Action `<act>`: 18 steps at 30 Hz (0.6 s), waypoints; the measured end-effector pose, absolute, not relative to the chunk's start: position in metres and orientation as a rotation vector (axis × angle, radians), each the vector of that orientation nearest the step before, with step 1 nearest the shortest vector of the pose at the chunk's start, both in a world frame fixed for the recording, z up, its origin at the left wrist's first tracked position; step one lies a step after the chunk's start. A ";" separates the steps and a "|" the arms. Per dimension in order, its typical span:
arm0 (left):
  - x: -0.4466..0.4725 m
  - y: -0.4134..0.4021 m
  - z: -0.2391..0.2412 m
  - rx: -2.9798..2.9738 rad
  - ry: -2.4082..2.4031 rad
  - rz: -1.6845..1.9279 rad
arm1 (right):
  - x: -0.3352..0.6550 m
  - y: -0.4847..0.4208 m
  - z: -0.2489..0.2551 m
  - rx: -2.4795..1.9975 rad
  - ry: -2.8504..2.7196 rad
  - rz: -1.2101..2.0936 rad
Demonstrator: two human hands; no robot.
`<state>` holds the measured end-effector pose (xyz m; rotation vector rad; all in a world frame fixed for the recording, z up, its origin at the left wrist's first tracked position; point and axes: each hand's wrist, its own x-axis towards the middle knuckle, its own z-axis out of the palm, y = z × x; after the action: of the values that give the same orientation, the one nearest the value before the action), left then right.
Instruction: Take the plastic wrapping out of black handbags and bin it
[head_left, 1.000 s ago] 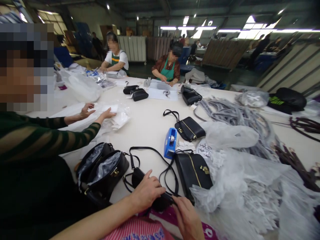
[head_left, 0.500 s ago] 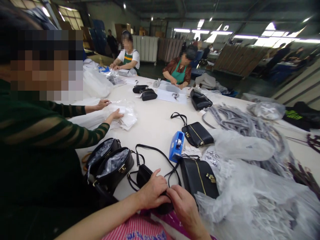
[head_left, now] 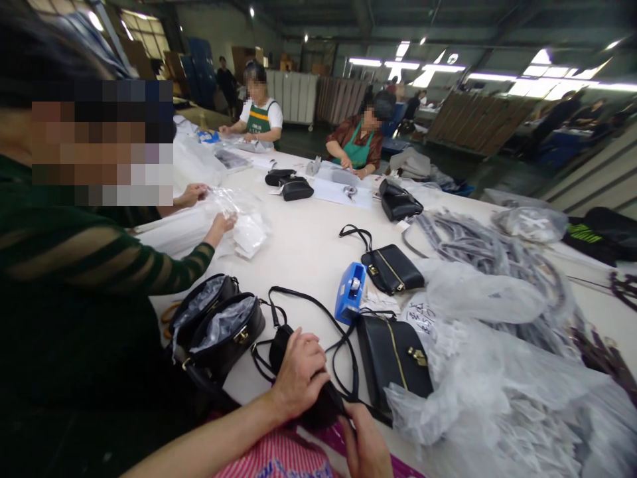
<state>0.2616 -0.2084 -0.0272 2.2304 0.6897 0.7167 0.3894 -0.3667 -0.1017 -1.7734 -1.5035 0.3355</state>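
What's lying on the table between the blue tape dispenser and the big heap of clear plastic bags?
In the head view, a flat black purse with a gold clasp lies between the tape dispenser and the plastic bags, beside some white paper tags.

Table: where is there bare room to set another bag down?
The widest bare patch of table lies between the co-worker's plastic sheets, the tape dispenser and the bag right of it. The right side is crowded with wrapping and straps. Both the left hand and right hand grip a small bag.
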 end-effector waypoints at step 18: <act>0.227 -0.126 -0.065 1.441 1.423 0.716 | 0.415 -0.357 -0.059 -1.713 -1.539 0.912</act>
<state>0.2265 -0.1264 -0.0646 1.4406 1.4233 0.7164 0.4148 -0.3573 -0.0594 -1.7128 -1.5388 0.9124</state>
